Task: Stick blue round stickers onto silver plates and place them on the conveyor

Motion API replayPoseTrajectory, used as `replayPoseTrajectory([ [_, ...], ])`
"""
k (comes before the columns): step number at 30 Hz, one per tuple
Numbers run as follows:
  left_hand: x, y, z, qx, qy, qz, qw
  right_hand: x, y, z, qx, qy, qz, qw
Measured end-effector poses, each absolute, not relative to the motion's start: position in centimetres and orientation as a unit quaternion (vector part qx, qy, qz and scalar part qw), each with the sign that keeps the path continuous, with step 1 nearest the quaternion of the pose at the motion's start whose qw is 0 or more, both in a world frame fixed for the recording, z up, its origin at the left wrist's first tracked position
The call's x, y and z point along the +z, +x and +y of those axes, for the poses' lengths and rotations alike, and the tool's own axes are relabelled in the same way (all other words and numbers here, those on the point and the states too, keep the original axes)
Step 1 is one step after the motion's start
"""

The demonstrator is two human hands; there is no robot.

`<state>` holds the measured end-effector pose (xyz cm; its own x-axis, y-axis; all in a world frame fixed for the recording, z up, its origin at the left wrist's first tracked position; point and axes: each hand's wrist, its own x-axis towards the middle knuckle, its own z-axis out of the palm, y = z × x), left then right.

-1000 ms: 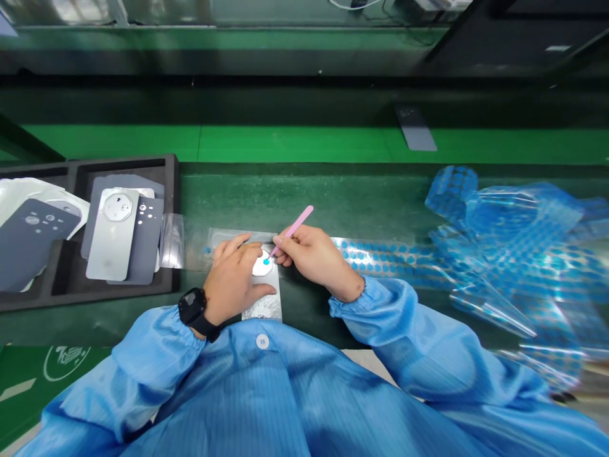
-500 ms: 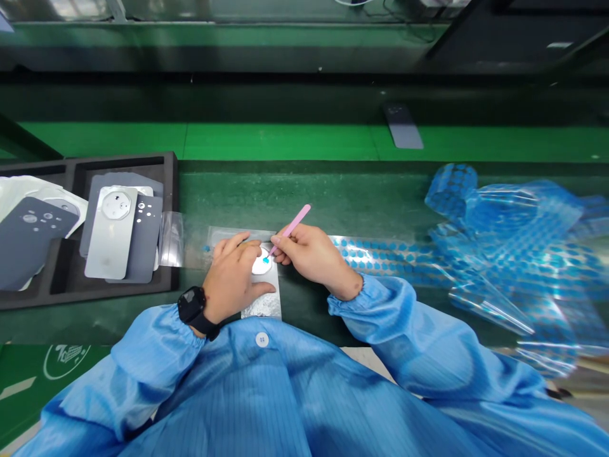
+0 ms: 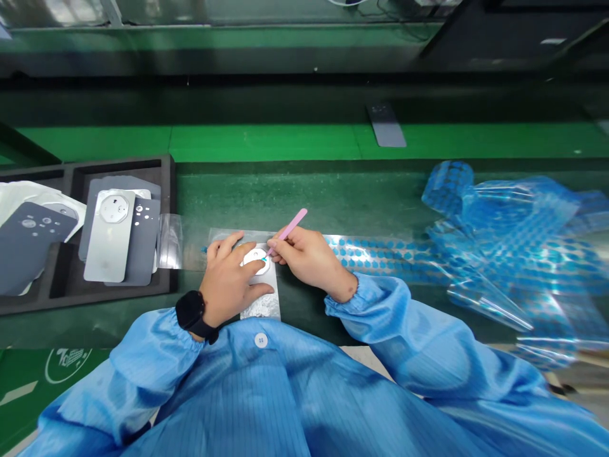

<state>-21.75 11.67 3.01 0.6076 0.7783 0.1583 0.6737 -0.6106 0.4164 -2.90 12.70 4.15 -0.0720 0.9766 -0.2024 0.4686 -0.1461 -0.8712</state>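
Observation:
Pink tweezers (image 3: 295, 222) are pinched in my right hand (image 3: 311, 260), their tip down at a small blue dot (image 3: 263, 259) on the round white camera area of a silver phone back panel (image 3: 269, 295). My left hand (image 3: 228, 276) rests over the panel's left side with fingers spread; its index fingertip touches the camera area beside the dot. Under and beyond my hands runs a clear film strip (image 3: 371, 254) with rows of blue dots.
On the left, a dark foam tray (image 3: 172, 209) holds several grey and silver panels (image 3: 109, 244). Crumpled clear film with blue dots (image 3: 514, 209) is heaped at the right. A lone grey panel (image 3: 387, 127) lies on the green surface beyond the table.
My left index finger has moved right onto the camera area next to the blue dot, uncovering more of its left part. The tweezers' tip stays near the dot. The view has shifted slightly.

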Motion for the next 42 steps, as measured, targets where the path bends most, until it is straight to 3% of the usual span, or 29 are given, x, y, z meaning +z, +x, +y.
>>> replayPoseTrajectory([
  [9,3.8,-21.5,10.9,0.124,0.884,0.432,0.125,4.2,-2.3,12.0,0.47,-0.593,-0.56,0.338],
  [20,3.7,-21.3,10.5,0.127,0.882,0.432,0.139,4.3,-2.5,11.8,0.352,-0.541,-0.706,0.292],
  [29,3.7,-21.2,10.4,0.12,0.883,0.436,0.125,4.5,-2.3,11.6,0.345,-0.556,-0.689,0.312],
  [33,3.4,-21.2,10.3,0.129,0.873,0.447,0.147,5.4,-1.9,11.0,0.255,-0.513,-0.74,0.353],
  [35,3.1,-21.2,10.2,0.141,0.866,0.452,0.158,5.5,-2.0,10.4,0.193,-0.484,-0.799,0.299],
  [39,2.3,-21.2,10.1,0.181,0.858,0.457,0.148,4.9,-2.9,9.2,0.124,-0.481,-0.863,0.098],
  [42,2.0,-21.1,10.0,0.195,0.857,0.454,0.144,4.5,-3.5,8.8,0.088,-0.483,-0.87,0.035],
])
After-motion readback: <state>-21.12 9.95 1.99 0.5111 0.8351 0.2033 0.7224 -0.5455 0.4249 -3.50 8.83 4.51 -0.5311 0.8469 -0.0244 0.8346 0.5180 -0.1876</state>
